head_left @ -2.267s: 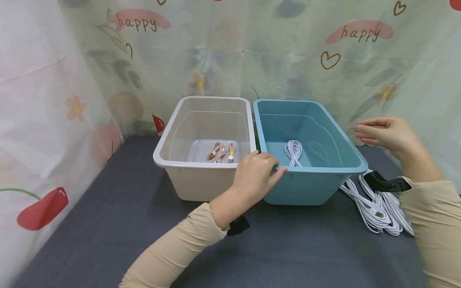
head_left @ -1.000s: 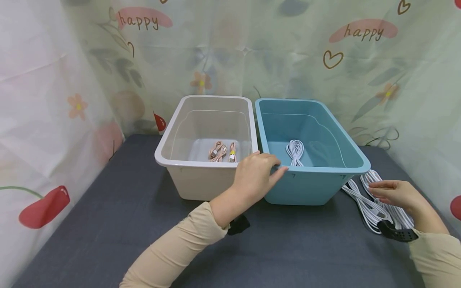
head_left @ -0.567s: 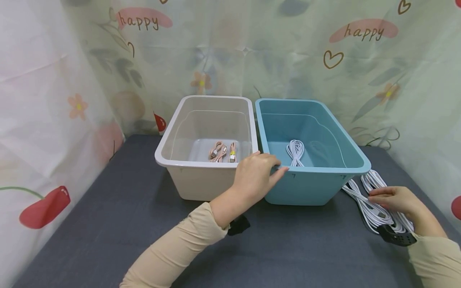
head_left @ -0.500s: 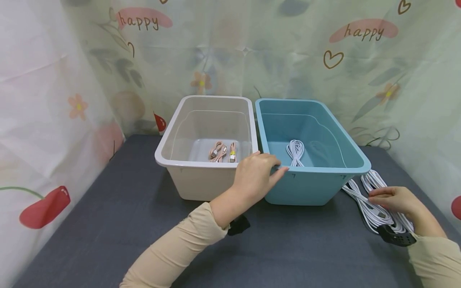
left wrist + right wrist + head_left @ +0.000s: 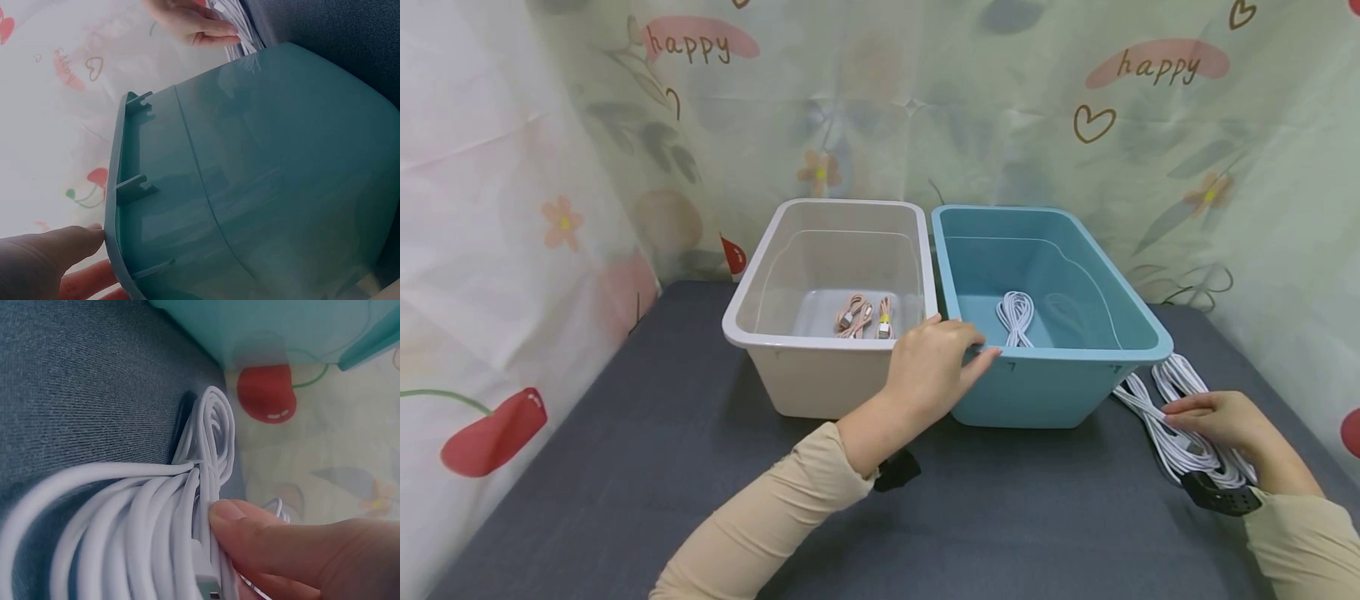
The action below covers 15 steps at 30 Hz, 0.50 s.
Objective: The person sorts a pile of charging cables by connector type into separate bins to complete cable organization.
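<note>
My left hand (image 5: 928,367) holds the front corner of the blue bin's rim, where it meets the beige bin (image 5: 827,342); its thumb and fingers also show at the rim in the left wrist view. My right hand (image 5: 1221,425) pinches a coiled white USB cable (image 5: 212,437) between thumb and fingers, among white cable bundles lying right of the blue bin (image 5: 1037,387). A metal plug end (image 5: 209,584) shows near the thumb. Inside the blue bin lies one white coiled cable (image 5: 1016,317). Two pinkish cable bundles (image 5: 853,317) lie in the beige bin.
Both bins stand side by side on a dark grey cloth-covered table (image 5: 1000,517). A printed curtain (image 5: 880,100) hangs behind and along both sides. The blue bin's right wall rises close to the white cables.
My right hand has come down from beside the blue bin's rim onto the white cables and taken hold of one, shifting slightly left at the end. The left hand stays at the rim.
</note>
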Available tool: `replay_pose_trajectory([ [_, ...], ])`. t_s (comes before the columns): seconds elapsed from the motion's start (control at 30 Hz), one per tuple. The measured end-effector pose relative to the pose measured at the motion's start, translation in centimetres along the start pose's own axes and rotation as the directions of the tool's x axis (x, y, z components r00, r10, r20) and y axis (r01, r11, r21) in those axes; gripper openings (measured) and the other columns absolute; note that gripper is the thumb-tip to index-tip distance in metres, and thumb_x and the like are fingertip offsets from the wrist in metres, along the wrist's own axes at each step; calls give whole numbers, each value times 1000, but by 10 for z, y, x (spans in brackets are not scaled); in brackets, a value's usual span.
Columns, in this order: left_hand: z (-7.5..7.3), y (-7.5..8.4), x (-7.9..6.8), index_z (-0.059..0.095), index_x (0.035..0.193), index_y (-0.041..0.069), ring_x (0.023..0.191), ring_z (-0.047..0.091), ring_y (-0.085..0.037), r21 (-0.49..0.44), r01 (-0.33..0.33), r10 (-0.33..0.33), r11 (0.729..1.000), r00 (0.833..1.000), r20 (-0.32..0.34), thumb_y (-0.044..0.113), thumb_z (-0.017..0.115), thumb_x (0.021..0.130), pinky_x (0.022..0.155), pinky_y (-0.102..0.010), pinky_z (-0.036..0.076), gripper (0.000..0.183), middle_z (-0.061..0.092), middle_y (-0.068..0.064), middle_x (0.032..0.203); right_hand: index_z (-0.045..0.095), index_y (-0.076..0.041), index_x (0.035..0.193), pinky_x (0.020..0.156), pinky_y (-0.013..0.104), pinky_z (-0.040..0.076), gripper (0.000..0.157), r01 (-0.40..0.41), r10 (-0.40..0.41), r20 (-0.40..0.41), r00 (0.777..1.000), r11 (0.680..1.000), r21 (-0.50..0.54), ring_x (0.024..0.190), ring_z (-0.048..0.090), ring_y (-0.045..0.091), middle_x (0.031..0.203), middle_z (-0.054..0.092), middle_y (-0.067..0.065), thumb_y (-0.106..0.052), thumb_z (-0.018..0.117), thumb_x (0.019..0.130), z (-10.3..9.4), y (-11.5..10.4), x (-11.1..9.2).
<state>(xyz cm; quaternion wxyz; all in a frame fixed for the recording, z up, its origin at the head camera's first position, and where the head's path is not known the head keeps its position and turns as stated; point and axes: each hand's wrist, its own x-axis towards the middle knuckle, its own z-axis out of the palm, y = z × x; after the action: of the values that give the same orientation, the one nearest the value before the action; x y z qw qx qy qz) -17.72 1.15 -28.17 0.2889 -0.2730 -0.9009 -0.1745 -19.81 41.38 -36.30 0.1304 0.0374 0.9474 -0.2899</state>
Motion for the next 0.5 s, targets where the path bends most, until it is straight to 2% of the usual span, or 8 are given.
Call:
replay_pose_trajectory([
  [0.2,1,0,0,75,90,21,82,67,-5,8,-10,10,1000,1000,-14,37,64,86,76,-23,51,19,73,9,89,66,8,105,61,22,47,43,-46,47,-36,998,999,25,70,53,-6,85,74,2,-29,68,84,1,2,1],
  [0.5,1,0,0,75,91,21,84,67,-5,8,-5,5,1000,1000,-3,37,64,87,77,-23,51,20,73,9,91,69,3,103,66,21,43,46,-75,78,-62,995,996,48,73,46,-11,86,74,-2,-37,70,81,-1,4,-1],
])
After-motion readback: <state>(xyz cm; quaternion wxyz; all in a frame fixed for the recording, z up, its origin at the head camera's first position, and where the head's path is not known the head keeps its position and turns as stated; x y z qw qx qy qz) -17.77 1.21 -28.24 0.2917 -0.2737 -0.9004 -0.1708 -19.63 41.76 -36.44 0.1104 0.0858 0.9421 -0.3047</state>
